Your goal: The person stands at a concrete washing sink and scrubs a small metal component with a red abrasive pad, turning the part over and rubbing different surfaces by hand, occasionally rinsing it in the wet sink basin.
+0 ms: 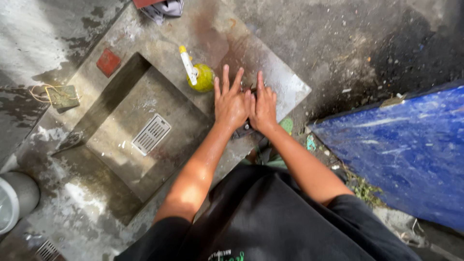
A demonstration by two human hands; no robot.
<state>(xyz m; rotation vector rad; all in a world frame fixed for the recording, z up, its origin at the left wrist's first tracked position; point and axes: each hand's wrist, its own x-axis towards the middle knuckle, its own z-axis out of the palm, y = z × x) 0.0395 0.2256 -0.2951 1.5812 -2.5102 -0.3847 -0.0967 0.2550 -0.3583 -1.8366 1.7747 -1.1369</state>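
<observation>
Both hands, the left hand [231, 104] and right hand [263, 107], are pressed flat with fingers spread, grasping nothing, on a wet concrete slab [285, 82] just right of a yellow-green spray bottle [199, 75], beside a sunken drain basin [145, 130].

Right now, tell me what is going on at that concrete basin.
A person in a dark shirt leans over a wet concrete slab, both hands pressed flat side by side on it, fingers spread. The left hand and the right hand touch each other; something dark shows beneath the wrists, too hidden to tell. Just beyond the left hand stands a yellow-green bottle with a white nozzle. A sunken basin with a white drain grate lies to the left; a blue panel leans at right.
</observation>
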